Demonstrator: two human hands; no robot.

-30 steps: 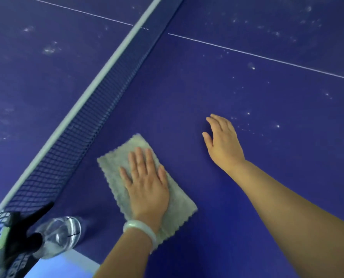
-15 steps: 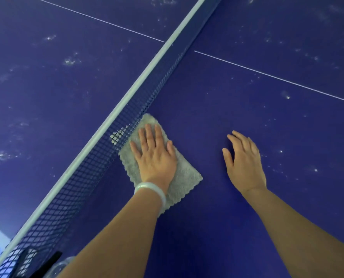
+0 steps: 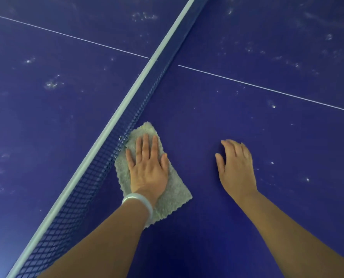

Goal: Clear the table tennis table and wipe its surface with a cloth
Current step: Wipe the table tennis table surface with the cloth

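Head view: a grey cloth pressed flat on a blue table tennis table beside the net.
The table (image 3: pixel 237 121) fills the frame, crossed by a thin white line (image 3: pixel 267 89) and dotted with pale smudges (image 3: pixel 51 84), densest at upper left and upper right. The net (image 3: pixel 99 173) runs diagonally from lower left to top centre. The cloth (image 3: pixel 176 194) lies just below frame centre, its upper-left edge touching the net's mesh. The left hand (image 3: pixel 148 167) rests palm down on the cloth with fingers straight, gripping nothing. The right hand (image 3: pixel 236 169), right of centre, rests on the bare table, fingers loosely curved and empty. A pale bracelet (image 3: pixel 140 199) circles the left wrist.
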